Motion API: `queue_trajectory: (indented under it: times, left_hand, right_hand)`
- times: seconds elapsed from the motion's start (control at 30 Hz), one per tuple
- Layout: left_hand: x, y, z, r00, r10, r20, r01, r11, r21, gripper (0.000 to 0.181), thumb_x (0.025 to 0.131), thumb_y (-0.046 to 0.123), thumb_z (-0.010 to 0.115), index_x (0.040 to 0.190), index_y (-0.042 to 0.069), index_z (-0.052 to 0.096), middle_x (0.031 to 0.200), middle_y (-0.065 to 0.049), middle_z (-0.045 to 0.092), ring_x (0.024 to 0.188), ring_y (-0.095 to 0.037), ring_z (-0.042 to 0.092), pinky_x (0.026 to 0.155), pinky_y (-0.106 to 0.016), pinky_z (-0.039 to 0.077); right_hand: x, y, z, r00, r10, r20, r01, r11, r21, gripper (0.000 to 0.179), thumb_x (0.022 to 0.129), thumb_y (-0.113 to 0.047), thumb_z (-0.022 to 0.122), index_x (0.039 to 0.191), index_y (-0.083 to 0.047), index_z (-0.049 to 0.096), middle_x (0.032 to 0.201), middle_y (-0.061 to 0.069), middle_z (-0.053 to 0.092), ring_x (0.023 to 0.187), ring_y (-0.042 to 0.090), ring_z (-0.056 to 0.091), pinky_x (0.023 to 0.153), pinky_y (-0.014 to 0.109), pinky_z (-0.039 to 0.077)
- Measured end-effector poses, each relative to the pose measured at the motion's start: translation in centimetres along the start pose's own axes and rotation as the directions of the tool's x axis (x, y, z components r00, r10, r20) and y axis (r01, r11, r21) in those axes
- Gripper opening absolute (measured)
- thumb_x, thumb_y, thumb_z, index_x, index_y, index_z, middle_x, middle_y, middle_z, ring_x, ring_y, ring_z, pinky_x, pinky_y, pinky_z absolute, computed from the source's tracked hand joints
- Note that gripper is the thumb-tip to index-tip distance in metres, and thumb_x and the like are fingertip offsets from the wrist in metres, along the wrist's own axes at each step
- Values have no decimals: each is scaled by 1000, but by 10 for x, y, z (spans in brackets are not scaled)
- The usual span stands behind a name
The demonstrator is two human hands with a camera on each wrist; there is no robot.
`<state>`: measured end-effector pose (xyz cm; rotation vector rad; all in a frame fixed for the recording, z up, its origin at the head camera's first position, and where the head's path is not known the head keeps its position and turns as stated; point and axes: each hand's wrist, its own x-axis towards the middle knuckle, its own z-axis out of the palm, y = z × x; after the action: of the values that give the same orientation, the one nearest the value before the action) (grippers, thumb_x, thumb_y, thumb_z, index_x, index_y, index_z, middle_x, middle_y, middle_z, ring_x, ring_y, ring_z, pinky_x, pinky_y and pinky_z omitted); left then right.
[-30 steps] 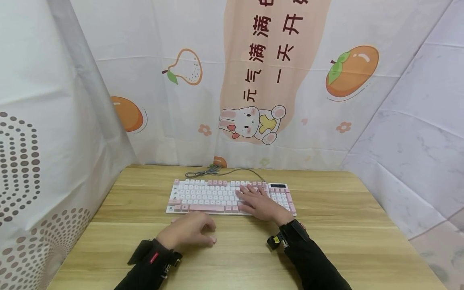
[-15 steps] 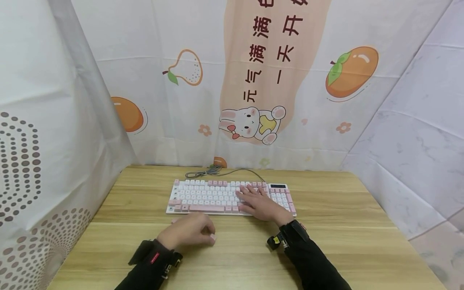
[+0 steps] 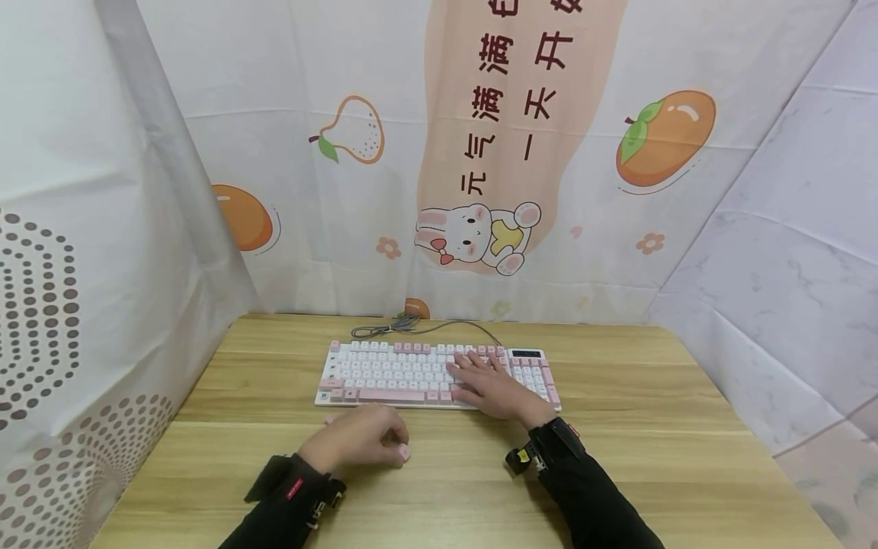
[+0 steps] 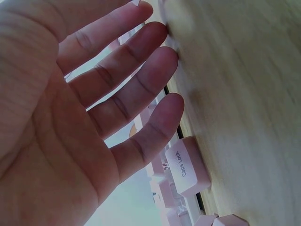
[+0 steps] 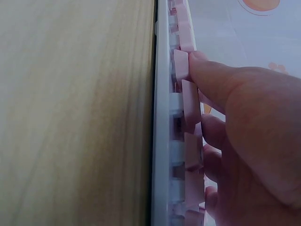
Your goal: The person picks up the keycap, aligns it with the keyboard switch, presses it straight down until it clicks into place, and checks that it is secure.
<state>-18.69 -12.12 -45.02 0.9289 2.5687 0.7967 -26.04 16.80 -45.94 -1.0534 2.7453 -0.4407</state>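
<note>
A pink and white keyboard [image 3: 391,396] lies on the wooden table. In front of its left half my left hand [image 3: 360,438] pinches a small pale pink keycap [image 3: 405,452] between thumb and index finger; its other fingers are loosely extended. Just under that hand, in the left wrist view, a loose pink Caps Lock keycap [image 4: 182,167] lies on the table by the keyboard's front edge, with another pink keycap [image 4: 230,220] near it. My right hand [image 3: 497,391] rests on the keyboard's right part, fingers spread, its thumb touching a pink key [image 5: 181,66] of the bottom row.
A grey cable [image 3: 391,328] lies bundled behind the keyboard, against a printed cloth backdrop [image 3: 343,229]. White cloth [image 3: 171,229] hangs at the left and a marbled sheet [image 3: 775,290] at the right. Table surface [image 3: 631,427] extends on both sides.
My left thumb and index finger have shifted slightly, and the keycap between them shows more plainly. My right hand stays in place on the keyboard.
</note>
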Motion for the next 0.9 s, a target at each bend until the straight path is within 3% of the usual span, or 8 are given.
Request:
queue_trajectory:
  times: [0.3, 0.57, 0.9]
  left_hand:
    - [2, 2, 2, 1000, -8, 18, 8, 1000, 1, 26, 79, 24, 86, 103, 21, 77, 96, 17, 69, 83, -2, 59, 80, -28, 51]
    - [5, -1, 4, 1000, 9, -10, -8, 1000, 24, 12, 85, 22, 81, 96, 22, 77, 88, 18, 65, 78, -4, 57, 76, -26, 49]
    - [8, -12, 6, 996, 55, -71, -58, 997, -51, 10, 85, 20, 82, 93, 20, 76, 83, 17, 65, 75, -5, 59, 72, -24, 51]
  right_hand:
    - [0, 1, 1, 1000, 2, -4, -2, 1000, 10, 57, 109, -40, 44, 158, -12, 37, 165, 14, 25, 153, 39, 13, 121, 63, 2]
    - [0, 1, 1, 1000, 3, -2, -3, 1000, 2, 58, 109, -42, 42, 158, -12, 36, 165, 14, 24, 153, 39, 13, 121, 62, 3]
    - [1, 2, 3, 1000, 10, 1, -10, 1000, -7, 58, 109, -41, 43, 159, -14, 35, 165, 13, 23, 153, 38, 12, 121, 61, 2]
